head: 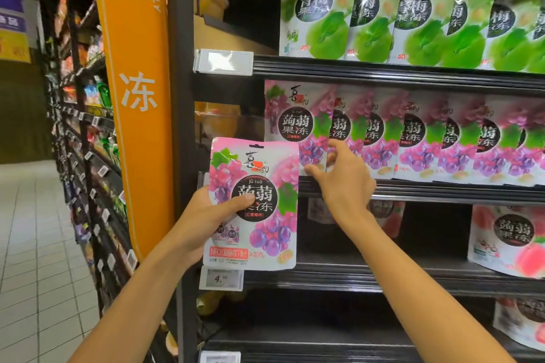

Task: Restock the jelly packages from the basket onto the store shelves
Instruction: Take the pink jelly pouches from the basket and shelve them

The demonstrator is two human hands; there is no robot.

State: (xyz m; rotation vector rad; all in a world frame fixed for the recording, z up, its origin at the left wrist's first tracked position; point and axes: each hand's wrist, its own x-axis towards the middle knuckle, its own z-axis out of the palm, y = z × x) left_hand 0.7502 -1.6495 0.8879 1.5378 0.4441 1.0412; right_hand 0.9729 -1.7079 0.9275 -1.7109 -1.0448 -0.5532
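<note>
Grape jelly package [253,203] held upright before the shelf post, below and left of the middle shelf's grape row [442,138]; gripped by left hand [206,221], thumb across the front, fingers behind. Right hand [342,180] pinching the lower right corner of the row's front pouch [292,124], just above the shelf lip [457,193]. Dark open room left of that pouch. Green pouches [318,6] packed edge to edge above; peach pouches [507,239] lower right, open shelf beside them

A tall orange sign [132,97] edges dark metal shelving [383,68] beside an aisle of pale tiled floor [38,230].
</note>
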